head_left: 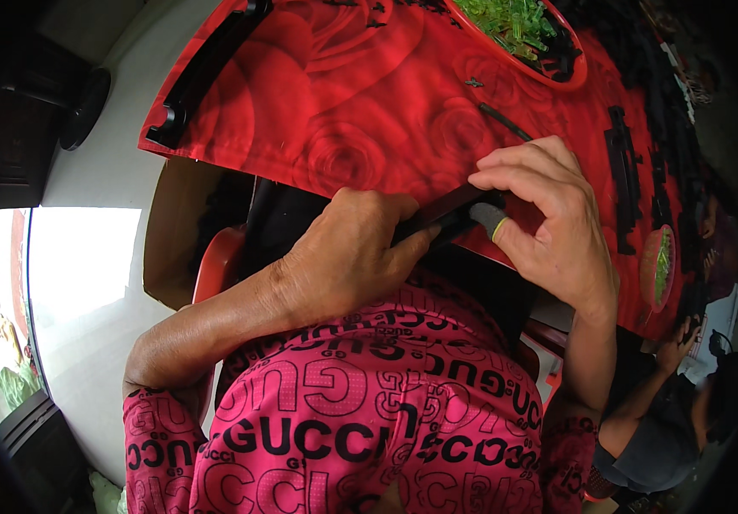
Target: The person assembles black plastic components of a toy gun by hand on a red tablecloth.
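One black strip (448, 204) slants lengthwise, rising rightward.

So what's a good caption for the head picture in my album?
Left hand and right hand hold a black piece near a red rose-print tablecloth's edge.

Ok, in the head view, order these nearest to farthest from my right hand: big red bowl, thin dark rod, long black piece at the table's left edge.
1. Thin dark rod: just beyond your right hand.
2. Big red bowl: at the view's top.
3. Long black piece: over at upper left.
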Tool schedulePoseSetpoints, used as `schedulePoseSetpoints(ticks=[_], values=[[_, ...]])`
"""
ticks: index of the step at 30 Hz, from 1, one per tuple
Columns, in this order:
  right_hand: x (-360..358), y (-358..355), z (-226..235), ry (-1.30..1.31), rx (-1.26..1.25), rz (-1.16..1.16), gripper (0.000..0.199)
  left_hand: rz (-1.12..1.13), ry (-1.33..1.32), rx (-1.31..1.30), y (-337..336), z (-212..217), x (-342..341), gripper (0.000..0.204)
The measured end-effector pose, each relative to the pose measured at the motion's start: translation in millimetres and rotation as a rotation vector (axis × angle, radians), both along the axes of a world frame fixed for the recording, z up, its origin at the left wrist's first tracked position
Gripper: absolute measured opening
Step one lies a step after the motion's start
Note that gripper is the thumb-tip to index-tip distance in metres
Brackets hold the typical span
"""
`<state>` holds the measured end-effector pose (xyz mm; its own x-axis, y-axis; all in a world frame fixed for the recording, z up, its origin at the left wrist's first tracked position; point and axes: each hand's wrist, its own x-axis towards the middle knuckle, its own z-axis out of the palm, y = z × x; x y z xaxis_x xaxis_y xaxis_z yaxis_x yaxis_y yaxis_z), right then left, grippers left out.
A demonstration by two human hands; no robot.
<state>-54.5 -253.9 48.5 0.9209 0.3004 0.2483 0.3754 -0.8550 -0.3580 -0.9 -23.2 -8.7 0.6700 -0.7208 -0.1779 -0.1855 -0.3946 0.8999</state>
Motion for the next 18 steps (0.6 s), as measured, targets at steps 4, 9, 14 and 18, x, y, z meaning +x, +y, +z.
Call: schedulePoseSetpoints(ticks=[4,9,14,18], values=[[9,-3,-8,0.185,0.056,0.053,0.025,-0.010,-0.013,0.028,2,-4,-2,0.026],[11,-7,-23,0.351,0.190,0.033,0.022,-0.049,-0.013,0.086,0,0,0,0.028],[17,-12,-28,0.438,0.286,0.037,0.020,-0.032,0.042,0.077,-1,-1,-1,0.032],[23,-3,-19,0.534,0.324,0.008,0.018,-0.040,0.054,0.109,3,3,4,0.033]])
